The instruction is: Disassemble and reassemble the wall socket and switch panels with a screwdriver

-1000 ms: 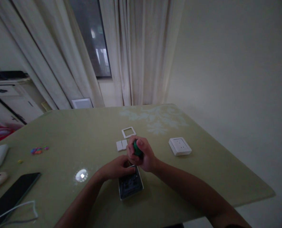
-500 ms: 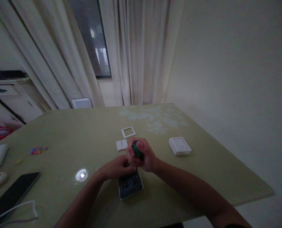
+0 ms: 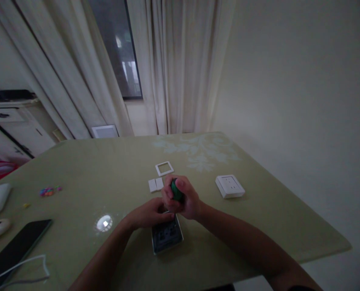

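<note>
Right hand (image 3: 184,200) fisted round green screwdriver (image 3: 176,190) stood upright on switch body (image 3: 167,234), left hand (image 3: 151,214) pinching its far edge; dim light, so tip could slip toward those fingers.

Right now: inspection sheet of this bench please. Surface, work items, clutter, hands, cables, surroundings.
Surface: green table with a pale leaf print at the far side and one bright light reflection.
Work items: opened switch body lying flat; green-handled screwdriver upright over its far end; white frame, two white rocker covers, white wall socket lying apart.
Clutter: black phone, small coloured bits, white items at the left edge.
Hands: left hand steadies the switch body; right hand is closed on the screwdriver handle.
Cables: white cable by the phone.
Surroundings: curtains, dark window, white cabinet at left, bare wall at right.
</note>
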### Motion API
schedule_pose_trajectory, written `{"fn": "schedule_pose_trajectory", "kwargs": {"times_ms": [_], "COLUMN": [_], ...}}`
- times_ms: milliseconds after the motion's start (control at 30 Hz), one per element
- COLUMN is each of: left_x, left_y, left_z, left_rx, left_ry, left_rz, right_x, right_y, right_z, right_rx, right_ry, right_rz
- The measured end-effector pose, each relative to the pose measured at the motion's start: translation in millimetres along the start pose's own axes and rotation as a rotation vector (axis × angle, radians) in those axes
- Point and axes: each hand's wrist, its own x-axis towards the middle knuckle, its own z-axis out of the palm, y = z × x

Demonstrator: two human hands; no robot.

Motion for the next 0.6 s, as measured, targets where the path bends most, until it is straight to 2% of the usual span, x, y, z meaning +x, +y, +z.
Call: {"fn": "schedule_pose_trajectory", "kwargs": {"times_ms": [300,467,533,600], "left_x": [-0.4,-0.4,-1.4,-3.3], "left_y": [-2.7,3.7,7.5,10.3], "left_z": [0.2,0.8,0.9,0.2], "left_rx": [0.001,0.007,0.011,0.007], "left_ry": [0.011,0.031,0.061,0.084], "left_rz": [0.010,0.007,0.017,0.022], "right_x": [-1.0,-2.9,-3.5,-3.6], "right_y": [3.5,4.0,2.3,-1.9], "right_z": [-2.7,-3.5,-4.1,-4.1], "right_rx": [-0.015,-0.034,-0.099,-0.125], "right_ry": [-0.009,-0.028,-0.064,-0.159], "right_rz": [0.018,0.018,-0.013,-0.011]}}
